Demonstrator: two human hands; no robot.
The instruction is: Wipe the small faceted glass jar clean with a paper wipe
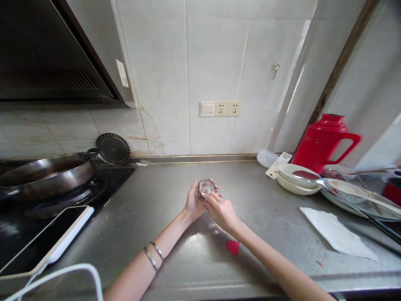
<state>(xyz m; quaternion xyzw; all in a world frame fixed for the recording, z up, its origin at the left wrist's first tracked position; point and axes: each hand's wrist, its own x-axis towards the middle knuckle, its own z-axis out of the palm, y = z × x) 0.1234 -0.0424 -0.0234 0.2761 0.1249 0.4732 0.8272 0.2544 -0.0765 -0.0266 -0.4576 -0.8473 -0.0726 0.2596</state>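
Note:
My left hand (194, 203) cups a small round, shiny silver thing (206, 186) with a ring-like rim from below and the left side. The fingers of my right hand (222, 211) press on its near right edge and partly cover it. What kind of thing it is cannot be made out. Both hands are over the middle of the steel counter (150, 238). A red heart-shaped piece (232, 247) lies on the counter below my right forearm.
On the left are a stove with a pan (46, 169) and a phone (46, 238) with a white cable (62, 269). To the right stand a red thermos (322, 142), white bowls (296, 189), a plate with utensils (341, 194) and a white napkin (336, 234). Sockets (221, 109) are on the wall.

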